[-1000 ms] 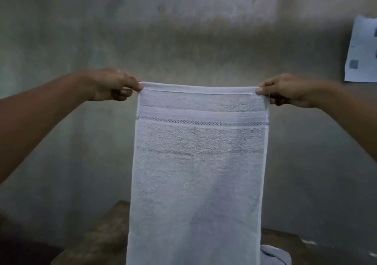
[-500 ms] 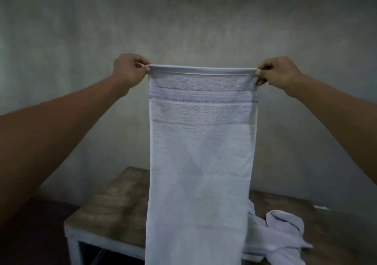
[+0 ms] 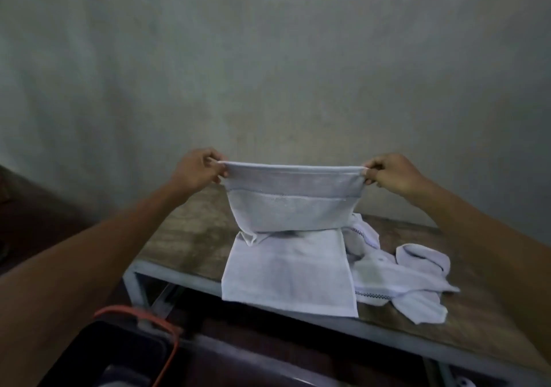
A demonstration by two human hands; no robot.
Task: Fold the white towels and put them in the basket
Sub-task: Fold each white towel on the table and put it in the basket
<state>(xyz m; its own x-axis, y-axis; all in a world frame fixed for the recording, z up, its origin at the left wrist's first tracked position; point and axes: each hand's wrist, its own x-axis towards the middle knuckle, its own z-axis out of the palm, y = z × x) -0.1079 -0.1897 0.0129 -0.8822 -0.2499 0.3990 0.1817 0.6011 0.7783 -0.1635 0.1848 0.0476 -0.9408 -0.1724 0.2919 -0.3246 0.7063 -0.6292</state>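
A white towel (image 3: 290,252) is stretched between my hands. Its lower half lies flat on the wooden table (image 3: 185,237) and its upper part stands up from a crease. My left hand (image 3: 198,170) pinches the towel's top left corner. My right hand (image 3: 393,173) pinches the top right corner. A crumpled pile of white towels (image 3: 402,276) lies on the table just right of the flat part. A dark basket (image 3: 119,354) with an orange handle sits low at the bottom left, below the table's front edge.
A grey wall rises close behind the table. The table has a pale metal frame (image 3: 134,282) along its front and left leg. Dark floor shows at the far left.
Both hands have come down with the towel. It hung full length in the air before; now its lower half lies on the table. The view has tilted down, and the basket shows.
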